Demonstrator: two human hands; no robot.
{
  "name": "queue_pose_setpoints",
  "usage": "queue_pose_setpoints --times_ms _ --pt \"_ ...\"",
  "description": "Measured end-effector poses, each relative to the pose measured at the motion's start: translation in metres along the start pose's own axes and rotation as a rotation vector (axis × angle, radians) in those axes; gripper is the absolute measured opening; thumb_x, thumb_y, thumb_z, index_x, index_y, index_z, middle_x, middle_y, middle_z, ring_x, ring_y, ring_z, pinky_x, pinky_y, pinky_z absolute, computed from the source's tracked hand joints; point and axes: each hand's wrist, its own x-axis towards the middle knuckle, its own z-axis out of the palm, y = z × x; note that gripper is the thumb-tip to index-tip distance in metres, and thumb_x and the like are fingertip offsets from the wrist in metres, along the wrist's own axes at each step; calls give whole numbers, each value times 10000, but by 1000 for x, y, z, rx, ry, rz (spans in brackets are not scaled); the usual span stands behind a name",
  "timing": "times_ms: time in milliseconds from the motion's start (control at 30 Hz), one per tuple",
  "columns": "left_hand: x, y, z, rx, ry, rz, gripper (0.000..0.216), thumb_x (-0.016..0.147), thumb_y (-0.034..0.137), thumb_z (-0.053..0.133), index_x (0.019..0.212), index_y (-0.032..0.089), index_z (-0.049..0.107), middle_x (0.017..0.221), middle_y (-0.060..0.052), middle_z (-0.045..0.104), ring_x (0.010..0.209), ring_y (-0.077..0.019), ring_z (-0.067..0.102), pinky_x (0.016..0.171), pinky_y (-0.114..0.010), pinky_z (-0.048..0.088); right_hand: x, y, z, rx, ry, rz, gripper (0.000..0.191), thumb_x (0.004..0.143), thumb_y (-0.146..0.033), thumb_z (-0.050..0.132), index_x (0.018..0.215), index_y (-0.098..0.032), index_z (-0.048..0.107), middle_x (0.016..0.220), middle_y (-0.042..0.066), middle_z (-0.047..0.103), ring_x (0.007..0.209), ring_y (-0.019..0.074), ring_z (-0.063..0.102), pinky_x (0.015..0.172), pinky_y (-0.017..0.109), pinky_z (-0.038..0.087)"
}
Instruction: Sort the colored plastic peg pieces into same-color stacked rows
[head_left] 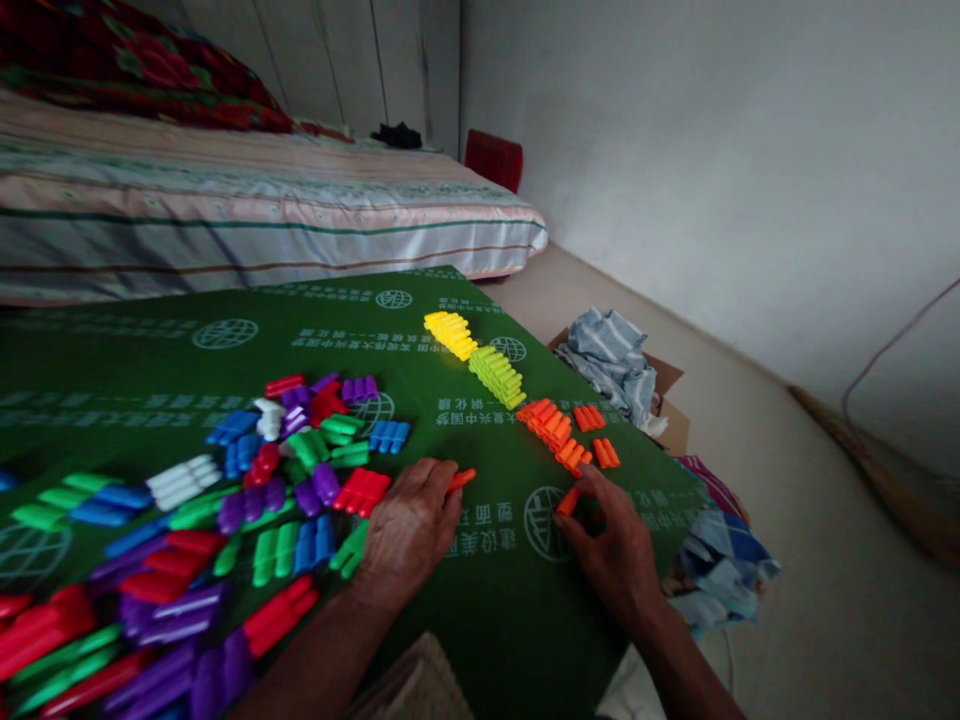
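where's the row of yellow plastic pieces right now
In the head view, the row of yellow plastic pieces lies near the far right edge of the green printed board, just beyond the row of lime-green plastic pieces.

The green surface (487, 610) carried pale printed Chinese characters in rows, with round globe emblems (225, 333) among them. One row (480, 405) seemed to include 中国. Another row (487, 541), just beside the left hand (409, 530), began 建设美. The farther rows were too blurred to read.
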Motion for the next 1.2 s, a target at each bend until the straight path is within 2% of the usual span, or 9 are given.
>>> queue_pose_setpoints --times_ms 200,367,467,567,700,833,900,1000,1200 --pt "1 5 -3 33 -25 1 202 877 255 442 995 180 588 955 -81 637 890 -218 603 777 -349 514 -2 -10 5 -28 -19 -58 454 797 -237 587 1248 -209 545 1112 94 659 1015 230 616 868 376 522" --pt "1 25 -16 86 -96 -55 269 877 281 433 1036 175 623 1083 -112 640 999 -273 586 844 -427 492 -7 -24 19 -6 -19 -125 479 794 -206 586 1266 -220 511 1053 74 666 953 212 624 831 361 533" --pt "5 41 -20 -85 -249 -146 272 860 321 472 1050 198 624 1070 -84 666 991 -237 610 832 -373 489 -6 -35 26 21 13 -185 500 790 -181 587 1279 -218 488 1013 71 666 927 206 624 807 354 537" --pt "12 53 -19 -355 -401 -245 203 830 346 507 933 235 643 863 -7 695 792 -163 634 696 -280 475 -5 -47 32 37 34 -249 479 811 -166 558 1281 -218 483 1012 82 663 913 205 622 789 351 542" --pt "15 56 -12 -610 -449 -263 186 824 316 468 763 227 619 691 31 652 646 -122 584 583 -234 413 -7 -54 32 68 14 -333 493 810 -161 552 1293 -217 475 1041 94 665 932 209 622 787 351 549" --pt "9 47 -5 -487 -377 -224 190 834 314 446 741 221 582 675 27 610 647 -126 558 595 -249 384 17 -29 3 58 -79 -357 379 809 -249 617 1186 -230 579 1074 83 673 969 202 635 849 349 538" --pt "5 43 -2 -406 -332 -187 169 839 321 451 789 223 579 719 23 605 678 -130 559 625 -261 380 44 -5 -18 -40 -57 -297 253 820 -279 609 1061 -220 654 1029 80 694 971 213 642 867 366 530" --pt "1 38 3 -370 -302 -167 155 847 331 458 835 226 572 755 22 595 716 -133 568 659 -268 383 93 34 -44 -201 -61 -160 260 790 -253 594 1028 -207 685 1050 86 694 950 235 648 832 387 535" --pt "1 38 5 -355 -283 -171 145 845 327 472 854 222 572 789 14 597 747 -139 578 675 -273 393 155 68 -48 -338 -358 -173 347 715 -142 619 1050 -210 680 1119 71 683 976 209 649 863 336 511"
